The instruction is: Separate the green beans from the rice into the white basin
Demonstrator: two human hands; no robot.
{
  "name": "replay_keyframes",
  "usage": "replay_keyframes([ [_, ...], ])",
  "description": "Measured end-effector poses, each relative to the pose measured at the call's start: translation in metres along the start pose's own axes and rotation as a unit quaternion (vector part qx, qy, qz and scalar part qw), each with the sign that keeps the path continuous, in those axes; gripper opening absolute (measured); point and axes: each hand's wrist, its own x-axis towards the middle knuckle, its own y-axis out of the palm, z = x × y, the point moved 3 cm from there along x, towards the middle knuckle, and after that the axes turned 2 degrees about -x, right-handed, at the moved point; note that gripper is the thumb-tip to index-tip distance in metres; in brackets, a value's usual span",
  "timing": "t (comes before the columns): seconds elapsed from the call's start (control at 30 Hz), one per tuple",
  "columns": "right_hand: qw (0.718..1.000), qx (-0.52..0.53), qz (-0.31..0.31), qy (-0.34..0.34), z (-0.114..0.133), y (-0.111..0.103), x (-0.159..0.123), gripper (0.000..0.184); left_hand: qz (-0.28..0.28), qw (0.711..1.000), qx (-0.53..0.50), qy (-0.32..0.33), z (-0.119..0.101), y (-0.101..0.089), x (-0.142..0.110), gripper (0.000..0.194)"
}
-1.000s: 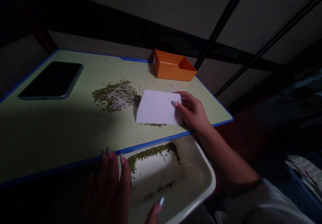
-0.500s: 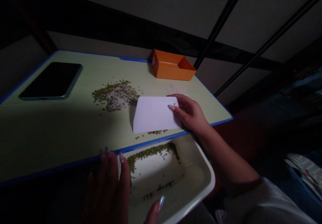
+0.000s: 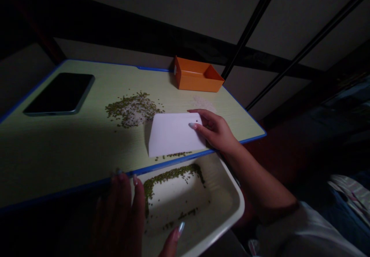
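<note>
My right hand (image 3: 216, 131) pinches a flat white plastic scraper (image 3: 175, 133) by its right end, thumb on top near a small hole. The scraper is tilted just above the table's front edge, with small green beans (image 3: 176, 155) showing under its lower side. Below that edge sits a white basin (image 3: 228, 187) with more green beans inside, mostly along its far and left walls. My left hand (image 3: 124, 214) is on the basin's left side, fingers along the outside and thumb over the inside; its palm hides the rim there.
On the pale table (image 3: 72, 145) with blue edging lies a pile of green beans mixed with white grains (image 3: 133, 108). A smaller patch of white grains (image 3: 204, 103) is at the right. An orange box (image 3: 199, 78) stands at the back, a dark tablet (image 3: 60, 94) at the left.
My right hand has drawn the scraper slightly left and towards the table's front edge. The basin and my left hand have shifted a little left in view.
</note>
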Motion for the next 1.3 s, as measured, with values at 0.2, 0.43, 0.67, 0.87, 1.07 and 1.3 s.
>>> replay_keyframes([
  [0.2, 1.0, -0.005, 0.015, 0.005, 0.0005, -0.0004, -0.0008, 0.042, -0.014, 0.998, 0.035, 0.041, 0.0078, 0.0038, -0.0013, 0.084],
  [0.43, 1.0, -0.011, 0.028, 0.004, -0.0001, -0.0002, -0.0012, 0.042, -0.02, 0.999, 0.037, 0.034, 0.0091, 0.0033, -0.002, 0.084],
  [0.67, 0.999, -0.029, 0.044, -0.013, 0.0016, 0.0007, -0.0006, 0.048, -0.029, 0.998, 0.029, 0.038, 0.0092, 0.0036, -0.0024, 0.085],
  [0.87, 0.998, -0.041, 0.048, -0.018, 0.0039, -0.0004, -0.0006, 0.048, -0.027, 0.999, 0.02, 0.016, 0.0052, 0.0017, 0.0001, 0.086],
  [1.07, 0.998, -0.002, 0.061, -0.016, 0.0025, -0.0009, 0.0002, 0.038, -0.034, 0.999, -0.004, 0.003, 0.0014, 0.0015, -0.0004, 0.079],
  [1.3, 0.998, 0.028, 0.053, -0.004, -0.0004, 0.0003, 0.0003, 0.034, -0.027, 0.999, 0.011, 0.019, 0.0046, 0.0025, -0.0017, 0.082],
])
